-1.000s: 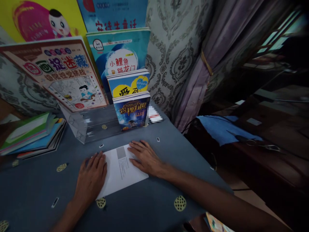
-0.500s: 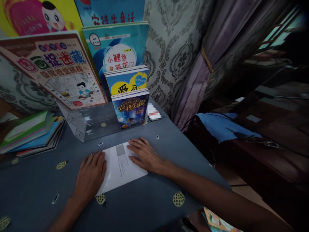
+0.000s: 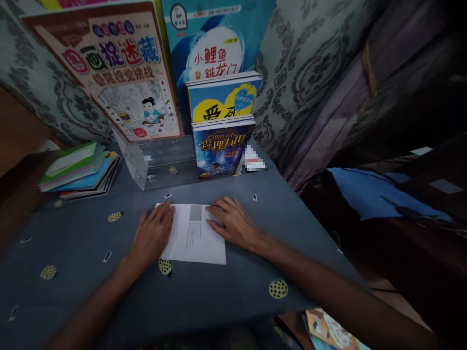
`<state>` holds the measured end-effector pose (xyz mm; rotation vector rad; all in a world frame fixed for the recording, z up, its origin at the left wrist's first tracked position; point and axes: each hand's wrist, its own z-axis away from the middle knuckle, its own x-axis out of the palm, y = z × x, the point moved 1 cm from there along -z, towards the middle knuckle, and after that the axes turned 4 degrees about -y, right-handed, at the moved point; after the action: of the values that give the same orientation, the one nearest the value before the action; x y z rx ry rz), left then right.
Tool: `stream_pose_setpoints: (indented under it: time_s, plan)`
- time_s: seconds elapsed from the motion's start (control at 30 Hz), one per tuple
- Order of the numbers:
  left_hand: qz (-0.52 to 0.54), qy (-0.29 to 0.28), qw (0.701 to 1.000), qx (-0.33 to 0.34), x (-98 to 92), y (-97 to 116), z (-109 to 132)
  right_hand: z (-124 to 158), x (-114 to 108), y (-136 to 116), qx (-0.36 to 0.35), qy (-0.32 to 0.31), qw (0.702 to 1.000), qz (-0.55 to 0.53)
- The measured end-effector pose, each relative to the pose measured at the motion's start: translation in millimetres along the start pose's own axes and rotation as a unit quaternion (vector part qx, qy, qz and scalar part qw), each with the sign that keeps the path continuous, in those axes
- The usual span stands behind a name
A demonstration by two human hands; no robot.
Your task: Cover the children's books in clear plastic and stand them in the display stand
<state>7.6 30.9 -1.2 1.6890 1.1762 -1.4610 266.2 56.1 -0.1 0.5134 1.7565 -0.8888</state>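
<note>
A white printed sheet of paper lies on the dark blue-grey tablecloth, with a grey block and small text on it and a crease near its left side. My left hand rests flat over its left edge, fingers stretched out and close together. On the upper right part of the sheet lies my right hand, its fingers spread. Neither hand grips it. Beyond them, a blue book stands at the front of a clear acrylic rack.
A yellow-and-blue book, a teal book and a brown-bordered book stand in the rack. Stacked books lie at left. Blue cloth is off the table's right side, below a curtain. More books show beneath the front edge.
The sheet has turned slightly clockwise on the table, both hands staying on it. The view has shifted, so the rack and books appear farther right and higher.
</note>
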Motion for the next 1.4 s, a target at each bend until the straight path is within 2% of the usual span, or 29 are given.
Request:
stream_pose_setpoints:
  time_s: [0.13,0.2,0.37,0.57,0.7,0.93,1.07,1.17,1.27,1.4]
  plan:
    - [-0.035,-0.061,0.997,-0.016,-9.1,2,-4,2,3,-8,-0.047,0.007,0.999,-0.014]
    - [-0.039,-0.070,0.997,-0.003,-11.5,5,-5,5,4,-15,-0.073,0.012,0.996,-0.046]
    - [0.002,-0.025,0.999,0.044,-4.7,12,-5,11,6,-32,-0.132,-0.004,0.980,-0.150]
    - [0.050,0.016,0.997,0.056,1.2,11,-8,9,11,-33,-0.145,0.010,0.974,-0.175]
    - [0.071,0.028,0.994,0.074,0.8,8,-9,-11,11,-30,-0.112,0.040,0.981,-0.155]
    - [0.099,0.020,0.990,0.100,1.1,5,-9,-68,25,-31,-0.101,0.028,0.985,-0.136]
    - [0.091,-0.001,0.993,0.075,3.3,2,-8,-76,36,-28,-0.087,0.007,0.990,-0.110]
    - [0.069,-0.006,0.997,0.027,4.4,-9,-7,-73,40,-24,-0.080,-0.001,0.993,-0.088]
    - [0.035,-0.002,0.999,-0.030,3.0,-24,-5,-70,38,-22,-0.069,-0.009,0.996,-0.064]
    - [-0.007,-0.004,0.997,-0.082,-0.1,-34,-2,-68,30,-20,-0.021,-0.015,0.999,-0.035]
